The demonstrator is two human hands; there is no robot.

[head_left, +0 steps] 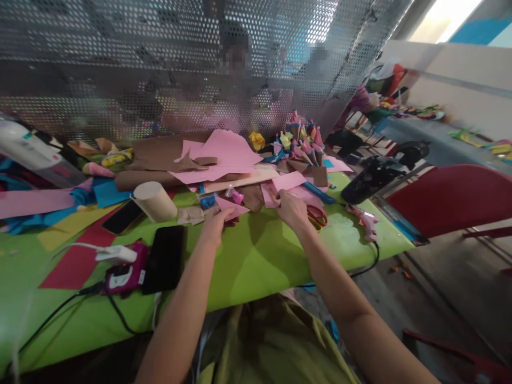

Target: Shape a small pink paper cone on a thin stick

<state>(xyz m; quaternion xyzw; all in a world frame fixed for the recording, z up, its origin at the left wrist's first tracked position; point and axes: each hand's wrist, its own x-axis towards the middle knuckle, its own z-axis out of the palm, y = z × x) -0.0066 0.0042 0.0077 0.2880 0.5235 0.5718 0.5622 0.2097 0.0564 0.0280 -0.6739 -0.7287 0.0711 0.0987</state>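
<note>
Taking the gap between my left hand (pixel 218 221) and right hand (pixel 292 210) as clock centre, I found bare green tabletop (pixel 260 258) at 6 o'clock, giving passage between my forearms to the near edge. Open surface also lay between 3 and 4; a glue gun (pixel 370 224) bounded it at 3, cord over the edge. From 11 to 12, heaped paper (pixel 230 149) obstructed reach, backed by a perforated metal panel (pixel 192 88). Paper cones (pixel 306 144) blocked 1, a cardboard tube (pixel 156 202) 9, and a power strip (pixel 124 274) 8.
</note>
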